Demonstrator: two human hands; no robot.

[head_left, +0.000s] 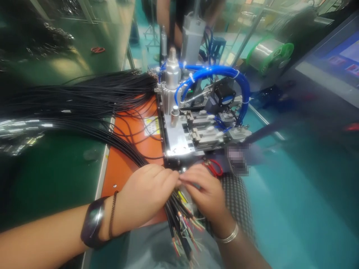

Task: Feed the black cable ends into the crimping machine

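My left hand (153,190) is wrapped round a bundle of black cables (127,146), above my lap. Below that fist the stripped cable ends (185,228) hang down, showing thin red, yellow and pale wires. Close against the left fingertips is my right hand (206,190), with thumb and fingers brought together in a pinch. What it pinches, if anything, is too small and blurred to make out. Just beyond both hands stands a metal machine fixture (179,140) with a cylinder and blue air hoses (224,71).
A large heap of black cables (84,91) lies at left across the orange surface (126,168). A green-rimmed wire spool (269,54) stands at back right. Red-handled tool (214,168) sits beside the fixture. Another person's arm (164,18) shows behind the machine.
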